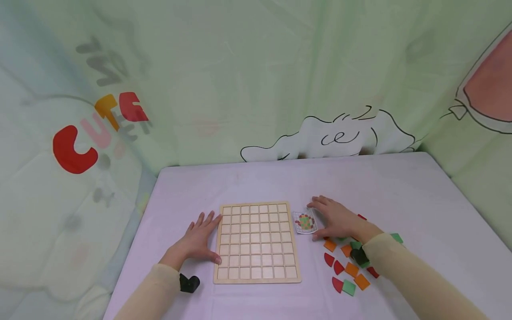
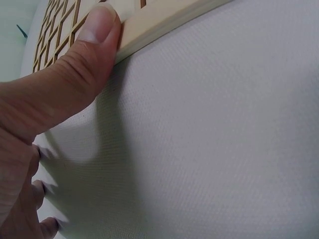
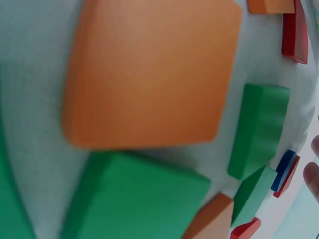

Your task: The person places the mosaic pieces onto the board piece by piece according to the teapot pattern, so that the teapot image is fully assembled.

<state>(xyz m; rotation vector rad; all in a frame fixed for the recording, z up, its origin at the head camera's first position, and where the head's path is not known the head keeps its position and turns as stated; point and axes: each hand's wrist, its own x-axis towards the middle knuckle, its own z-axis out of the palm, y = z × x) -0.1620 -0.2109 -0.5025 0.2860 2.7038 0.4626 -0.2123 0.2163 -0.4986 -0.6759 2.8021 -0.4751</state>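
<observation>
Wooden grid board flat on the pale table, left hand with fingers spread, thumb on its left rim, right hand fingers parted beside a picture card, coloured pieces scattered nearby

Head view: soft, diffuse light is falling evenly across the tabletop. Left wrist view: the left hand is casting a soft-edged shadow. Right wrist view: the nearest orange block is blurring out of focus; the far right is looking paler.
</observation>
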